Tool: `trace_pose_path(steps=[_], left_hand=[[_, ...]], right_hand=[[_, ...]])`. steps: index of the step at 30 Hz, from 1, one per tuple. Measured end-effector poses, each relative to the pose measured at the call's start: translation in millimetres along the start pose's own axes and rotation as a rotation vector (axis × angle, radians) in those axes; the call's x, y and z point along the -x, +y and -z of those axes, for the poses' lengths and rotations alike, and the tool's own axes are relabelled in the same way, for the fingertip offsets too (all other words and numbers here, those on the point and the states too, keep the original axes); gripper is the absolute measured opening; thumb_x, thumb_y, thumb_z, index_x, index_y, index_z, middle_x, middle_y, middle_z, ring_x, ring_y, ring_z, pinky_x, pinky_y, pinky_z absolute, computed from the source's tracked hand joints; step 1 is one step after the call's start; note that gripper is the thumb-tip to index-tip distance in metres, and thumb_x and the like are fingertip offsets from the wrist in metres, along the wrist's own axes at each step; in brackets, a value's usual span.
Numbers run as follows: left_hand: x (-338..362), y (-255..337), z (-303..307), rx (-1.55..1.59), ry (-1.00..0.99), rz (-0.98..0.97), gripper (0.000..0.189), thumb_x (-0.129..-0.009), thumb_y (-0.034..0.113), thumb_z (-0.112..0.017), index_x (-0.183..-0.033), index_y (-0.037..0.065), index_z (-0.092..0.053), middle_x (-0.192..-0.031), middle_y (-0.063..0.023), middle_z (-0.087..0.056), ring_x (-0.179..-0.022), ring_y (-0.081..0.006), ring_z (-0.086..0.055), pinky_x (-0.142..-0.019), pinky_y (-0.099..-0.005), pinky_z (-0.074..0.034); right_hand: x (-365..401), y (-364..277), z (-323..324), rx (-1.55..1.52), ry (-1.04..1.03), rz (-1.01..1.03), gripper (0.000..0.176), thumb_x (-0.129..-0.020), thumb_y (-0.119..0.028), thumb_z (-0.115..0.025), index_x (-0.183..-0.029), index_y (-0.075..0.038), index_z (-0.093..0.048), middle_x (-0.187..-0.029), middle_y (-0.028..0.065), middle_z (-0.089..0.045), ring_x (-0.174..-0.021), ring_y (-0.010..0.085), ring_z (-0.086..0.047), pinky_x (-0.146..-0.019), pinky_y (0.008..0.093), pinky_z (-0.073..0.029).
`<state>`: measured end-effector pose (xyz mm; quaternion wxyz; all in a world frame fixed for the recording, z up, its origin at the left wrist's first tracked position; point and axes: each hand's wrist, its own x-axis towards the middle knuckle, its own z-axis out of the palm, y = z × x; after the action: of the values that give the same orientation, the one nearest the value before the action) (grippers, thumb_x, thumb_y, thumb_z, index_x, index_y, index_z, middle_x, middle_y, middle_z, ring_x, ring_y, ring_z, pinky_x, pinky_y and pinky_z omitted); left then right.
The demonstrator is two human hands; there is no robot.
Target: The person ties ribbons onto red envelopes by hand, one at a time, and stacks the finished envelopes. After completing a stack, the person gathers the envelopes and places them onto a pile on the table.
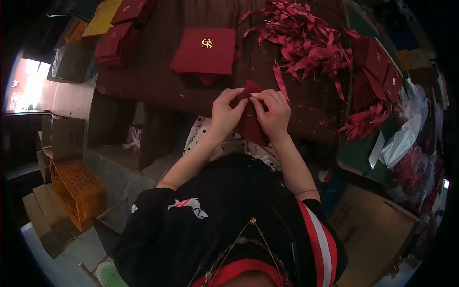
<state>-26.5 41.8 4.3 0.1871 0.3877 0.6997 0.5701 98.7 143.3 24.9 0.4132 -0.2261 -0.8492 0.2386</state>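
My left hand and my right hand meet at the near edge of the cloth-covered table. Between them is a dark red flat piece, which looks like a paper bag or pouch; its lower end hangs over my lap. Thumbs and fingertips of both hands pinch it near its upper end, where a small pale bit shows at the right fingertips. A strip of red ribbon lies just beyond my right hand. Past my left hand sits a stack of dark red flat pieces with a gold logo on top.
A tangled heap of red ribbons covers the far right of the brown cloth. More dark red stacks lie at far left and on the right. Cardboard boxes, an orange crate and clear plastic bags surround me.
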Motion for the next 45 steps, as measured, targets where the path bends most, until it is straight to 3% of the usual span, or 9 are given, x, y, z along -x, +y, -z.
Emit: trace_pose_path(steps=[18, 21, 25, 28, 30, 34, 36, 40, 45], left_hand=[[10.6, 22.9, -7.0, -0.155, 0.036, -0.172, 0.033, -0.086, 0.002, -0.07, -0.118, -0.002, -0.068, -0.099, -0.011, -0.066, -0.088, -0.0184, -0.063, -0.081, -0.029, -0.051], [4.6, 9.2, -1.4, 0.316, -0.21, 0.213, 0.036, -0.092, 0.003, -0.063, -0.128, 0.0, -0.066, -0.108, -0.0066, -0.064, -0.094, -0.0132, -0.063, -0.081, -0.0288, -0.052], [-4.6, 11.3, -3.0, 0.53, -0.23, 0.457, 0.034, -0.093, 0.002, -0.062, -0.127, 0.0, -0.067, -0.108, -0.0054, -0.063, -0.094, -0.013, -0.063, -0.079, -0.0291, -0.053], [-13.0, 15.7, -7.8, 0.1, -0.296, 0.345, 0.03, -0.091, 0.004, -0.065, -0.12, 0.002, -0.07, -0.105, -0.0069, -0.063, -0.089, -0.0165, -0.065, -0.076, -0.03, -0.053], [-15.1, 15.5, -13.2, -0.351, -0.193, -0.042, 0.024, -0.087, 0.005, -0.069, -0.111, 0.003, -0.071, -0.1, -0.0091, -0.063, -0.085, -0.0232, -0.067, -0.074, -0.032, -0.054], [-32.4, 13.8, -13.8, -0.277, -0.178, -0.339, 0.012, -0.082, 0.008, -0.068, -0.093, 0.007, -0.072, -0.097, -0.0094, -0.062, -0.087, -0.0307, -0.066, -0.07, -0.0397, -0.055], [-38.5, 20.8, -7.2, -0.52, -0.307, -0.482, 0.007, -0.084, 0.007, -0.068, -0.091, 0.006, -0.071, -0.096, -0.0059, -0.064, -0.087, -0.0291, -0.067, -0.071, -0.0389, -0.054], [-39.6, 23.0, 2.5, -0.579, -0.342, -0.498, 0.004, -0.084, 0.008, -0.066, -0.086, 0.008, -0.069, -0.096, -0.0048, -0.065, -0.086, -0.0291, -0.067, -0.069, -0.0402, -0.054], [-14.2, 29.6, 33.8, -0.559, -0.186, -0.251, 0.007, -0.087, 0.011, -0.068, -0.089, 0.005, -0.071, -0.093, -0.0063, -0.063, -0.078, -0.026, -0.065, -0.066, -0.037, -0.052]], right_hand=[[1.0, 1.2, 1.7, -0.082, -0.014, -0.114, 0.01, -0.08, -0.007, -0.077, -0.086, -0.008, -0.069, -0.085, 0.0059, -0.064, -0.081, 0.0263, -0.062, -0.068, 0.0366, -0.05], [-4.4, 3.1, 12.9, -0.028, 0.017, -0.108, 0.012, -0.079, -0.009, -0.079, -0.087, -0.008, -0.07, -0.089, 0.0049, -0.062, -0.087, 0.0259, -0.059, -0.074, 0.0368, -0.049], [1.1, 13.4, 17.2, -0.078, -0.049, -0.215, 0.014, -0.077, -0.012, -0.082, -0.087, -0.008, -0.072, -0.092, 0.0034, -0.062, -0.089, 0.0242, -0.057, -0.079, 0.0375, -0.047], [4.1, 21.6, 17.0, -0.148, -0.084, -0.266, 0.014, -0.078, -0.013, -0.082, -0.088, -0.008, -0.073, -0.093, 0.0039, -0.064, -0.09, 0.0238, -0.057, -0.081, 0.0372, -0.047], [3.7, 24.5, 19.6, -0.204, -0.097, -0.299, 0.015, -0.078, -0.014, -0.082, -0.087, -0.008, -0.073, -0.093, 0.0043, -0.065, -0.091, 0.0239, -0.058, -0.082, 0.0373, -0.047], [3.1, 29.7, 31.5, -0.137, -0.128, -0.312, 0.02, -0.078, -0.018, -0.083, -0.091, -0.007, -0.073, -0.097, 0.0047, -0.066, -0.096, 0.0245, -0.059, -0.084, 0.0381, -0.048], [5.1, 30.9, 32.7, -0.073, -0.127, -0.28, 0.024, -0.077, -0.02, -0.084, -0.094, -0.008, -0.073, -0.099, 0.0044, -0.065, -0.098, 0.0252, -0.058, -0.085, 0.0386, -0.049], [3.1, 26.3, 35.8, 0.11, -0.193, -0.245, 0.034, -0.075, -0.025, -0.085, -0.101, -0.009, -0.073, -0.104, 0.0031, -0.065, -0.102, 0.0274, -0.057, -0.087, 0.0394, -0.05], [3.6, 33.4, 39.2, 0.226, -0.168, -0.2, 0.034, -0.073, -0.027, -0.085, -0.1, -0.01, -0.073, -0.105, 0.0019, -0.065, -0.101, 0.0282, -0.056, -0.088, 0.0396, -0.05]])
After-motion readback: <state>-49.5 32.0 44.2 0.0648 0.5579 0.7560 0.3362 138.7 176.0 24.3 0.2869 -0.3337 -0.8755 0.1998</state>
